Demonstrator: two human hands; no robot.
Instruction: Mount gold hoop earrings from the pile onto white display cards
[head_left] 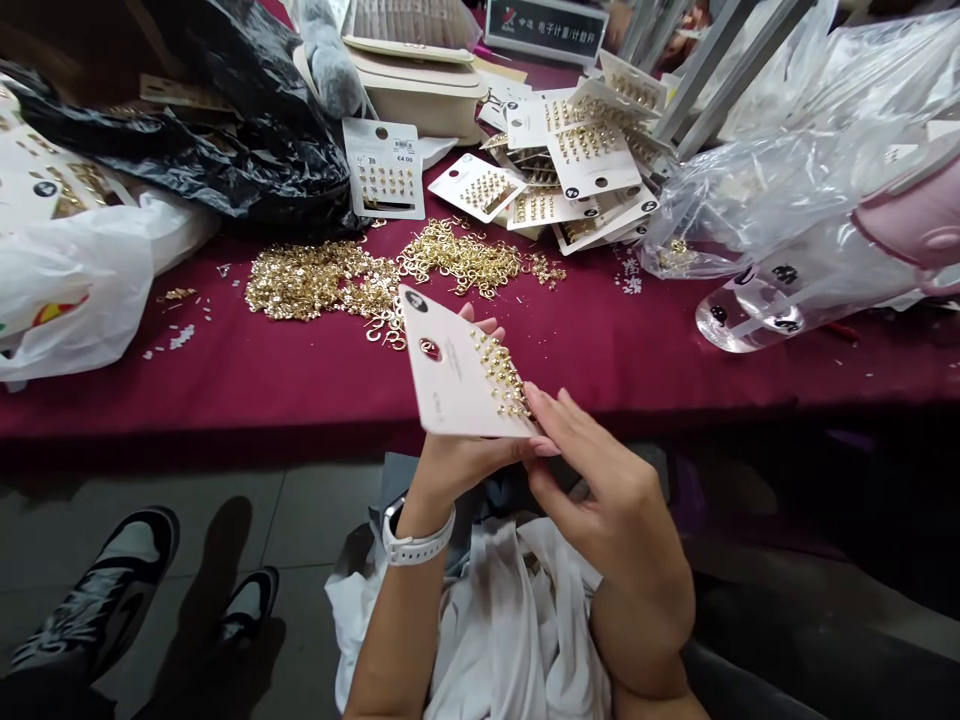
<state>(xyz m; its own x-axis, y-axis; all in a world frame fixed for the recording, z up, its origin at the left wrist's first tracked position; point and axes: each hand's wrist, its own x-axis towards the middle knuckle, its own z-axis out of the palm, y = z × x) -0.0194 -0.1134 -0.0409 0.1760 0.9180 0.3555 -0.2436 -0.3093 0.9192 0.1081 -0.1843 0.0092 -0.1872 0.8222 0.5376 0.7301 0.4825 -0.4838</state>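
A white earring card [446, 368] with rows of small gold earrings [501, 375] is tilted above the table's front edge. My left hand [476, 453] supports it from behind and below, its fingertips showing past the far edge and its thumb along the near edge. On the wrist is a white-banded watch [418, 540]. My right hand [607, 475] closes at the card's right edge, fingertips against the end earrings; whether a loose piece is between them is hidden. Beyond the card lie a heap of small gold pieces [300, 282] and a heap of gold hoop-like pieces [457, 255].
Several filled earring cards [592, 160] are stacked at the back, near a beige box [420, 90]. Black plastic [247, 120] and a white bag [82, 290] stand left. A clear bottle [780, 290] and clear bags [810, 150] lie right on the maroon cloth [300, 390].
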